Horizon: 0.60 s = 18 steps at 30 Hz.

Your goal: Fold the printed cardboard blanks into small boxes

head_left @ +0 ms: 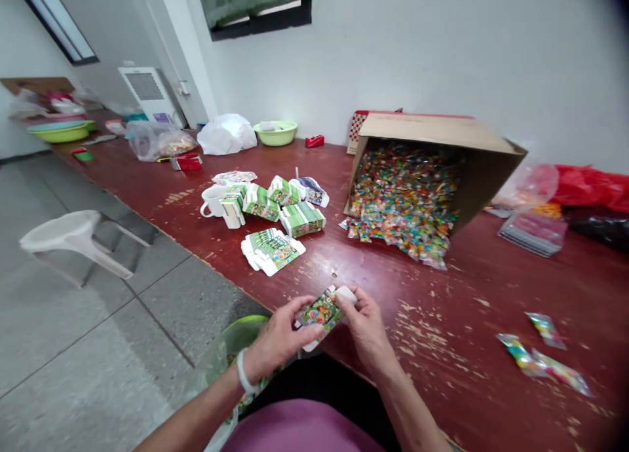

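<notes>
Both of my hands hold a small printed green carton [320,313] above the table's front edge. My left hand [281,334] grips its lower left side, thumb across the front. At the upper right end, my right hand [364,321] pinches a white flap [346,295]. Just beyond lies a fanned pile of flat green cartons [272,249]. Banded bundles of similar cartons [302,219] sit behind it, beside a white mug [213,201]. To the right, a cardboard box [486,170] on its side spills small wrapped candies [403,203] onto the table.
Several candy packets [545,360] lie at the right of the red table [393,282]. Below its front edge, by my left arm, is a green-rimmed tub [246,327] lined with plastic. A white stool [73,232] stands left. Bags and a green basin [276,133] line the wall.
</notes>
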Each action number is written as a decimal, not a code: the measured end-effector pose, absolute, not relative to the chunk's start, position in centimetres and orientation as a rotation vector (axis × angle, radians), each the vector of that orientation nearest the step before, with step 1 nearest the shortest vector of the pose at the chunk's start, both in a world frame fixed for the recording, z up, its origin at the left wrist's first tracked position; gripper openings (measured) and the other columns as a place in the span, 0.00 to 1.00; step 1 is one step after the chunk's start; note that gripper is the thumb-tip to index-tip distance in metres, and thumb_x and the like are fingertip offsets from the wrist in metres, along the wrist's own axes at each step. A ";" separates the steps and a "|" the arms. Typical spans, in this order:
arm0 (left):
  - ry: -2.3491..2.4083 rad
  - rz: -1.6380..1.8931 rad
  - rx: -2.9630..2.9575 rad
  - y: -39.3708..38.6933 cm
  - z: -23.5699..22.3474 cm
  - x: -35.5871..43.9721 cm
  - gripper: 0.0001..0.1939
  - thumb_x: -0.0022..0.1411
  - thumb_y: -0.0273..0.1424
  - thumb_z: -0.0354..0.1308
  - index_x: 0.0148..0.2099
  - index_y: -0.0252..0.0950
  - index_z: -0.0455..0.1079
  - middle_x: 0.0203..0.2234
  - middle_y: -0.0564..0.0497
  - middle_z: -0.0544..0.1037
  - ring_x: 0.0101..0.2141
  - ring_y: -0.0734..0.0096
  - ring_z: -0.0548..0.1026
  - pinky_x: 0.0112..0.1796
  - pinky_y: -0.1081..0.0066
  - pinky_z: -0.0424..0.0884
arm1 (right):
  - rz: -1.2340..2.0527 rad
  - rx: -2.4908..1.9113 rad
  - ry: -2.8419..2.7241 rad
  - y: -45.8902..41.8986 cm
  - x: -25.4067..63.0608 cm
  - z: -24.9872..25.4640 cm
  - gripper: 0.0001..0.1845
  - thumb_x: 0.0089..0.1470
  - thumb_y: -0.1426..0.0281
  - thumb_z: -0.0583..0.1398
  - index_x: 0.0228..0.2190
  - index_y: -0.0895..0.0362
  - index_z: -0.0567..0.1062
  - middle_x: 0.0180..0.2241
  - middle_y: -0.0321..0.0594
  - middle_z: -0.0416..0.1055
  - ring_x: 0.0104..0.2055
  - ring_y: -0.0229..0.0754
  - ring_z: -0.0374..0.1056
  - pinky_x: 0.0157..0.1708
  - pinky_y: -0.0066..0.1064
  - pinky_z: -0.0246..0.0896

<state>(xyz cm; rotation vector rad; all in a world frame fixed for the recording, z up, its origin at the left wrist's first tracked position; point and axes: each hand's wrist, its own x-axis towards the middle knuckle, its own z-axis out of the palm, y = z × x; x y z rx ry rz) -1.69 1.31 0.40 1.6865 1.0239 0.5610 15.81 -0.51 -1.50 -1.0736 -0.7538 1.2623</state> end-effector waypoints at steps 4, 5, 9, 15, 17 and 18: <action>0.490 0.187 0.913 0.6 2.2 -1.3 0.27 0.53 0.46 0.64 0.47 0.29 0.76 0.38 0.37 0.82 0.34 0.56 0.81 0.37 0.64 0.73 | 1.402 -0.976 -0.930 -2.6 15.7 0.1 0.15 0.54 0.59 0.65 0.40 0.55 0.75 0.29 0.35 0.73 0.27 0.36 0.65 0.27 0.26 0.62; 0.427 0.168 0.838 0.4 2.5 -1.2 0.27 0.49 0.44 0.67 0.45 0.30 0.76 0.35 0.38 0.82 0.31 0.57 0.81 0.35 0.65 0.73 | 1.443 -0.949 -0.961 -3.0 15.6 0.6 0.16 0.54 0.58 0.65 0.40 0.55 0.75 0.29 0.35 0.72 0.27 0.36 0.66 0.27 0.26 0.62; 0.371 0.194 0.751 -0.7 3.3 -0.7 0.28 0.39 0.44 0.74 0.40 0.31 0.77 0.27 0.44 0.81 0.23 0.61 0.80 0.28 0.68 0.74 | 1.536 -0.877 -1.026 -4.1 15.4 3.0 0.19 0.53 0.59 0.65 0.45 0.53 0.74 0.30 0.35 0.71 0.29 0.37 0.67 0.29 0.27 0.64; 0.422 0.300 0.857 -0.8 4.1 -0.4 0.33 0.35 0.44 0.76 0.42 0.30 0.76 0.27 0.43 0.81 0.27 0.57 0.80 0.30 0.66 0.73 | 1.505 -0.849 -1.023 -4.4 15.7 3.9 0.36 0.54 0.63 0.66 0.60 0.47 0.59 0.37 0.35 0.72 0.35 0.38 0.70 0.34 0.29 0.68; 0.441 0.323 0.880 -0.6 4.2 -0.1 0.33 0.35 0.44 0.76 0.42 0.30 0.76 0.27 0.43 0.81 0.27 0.57 0.80 0.31 0.66 0.73 | 1.482 -0.852 -1.018 -4.2 15.8 3.6 0.36 0.53 0.63 0.66 0.60 0.48 0.60 0.37 0.36 0.73 0.36 0.40 0.72 0.34 0.30 0.69; 0.452 0.331 0.883 -0.4 4.3 0.0 0.31 0.36 0.44 0.76 0.40 0.30 0.76 0.27 0.43 0.81 0.27 0.58 0.80 0.31 0.66 0.74 | 1.438 -0.868 -1.022 -4.1 15.8 3.4 0.35 0.53 0.63 0.66 0.60 0.49 0.61 0.37 0.37 0.74 0.35 0.40 0.72 0.33 0.30 0.70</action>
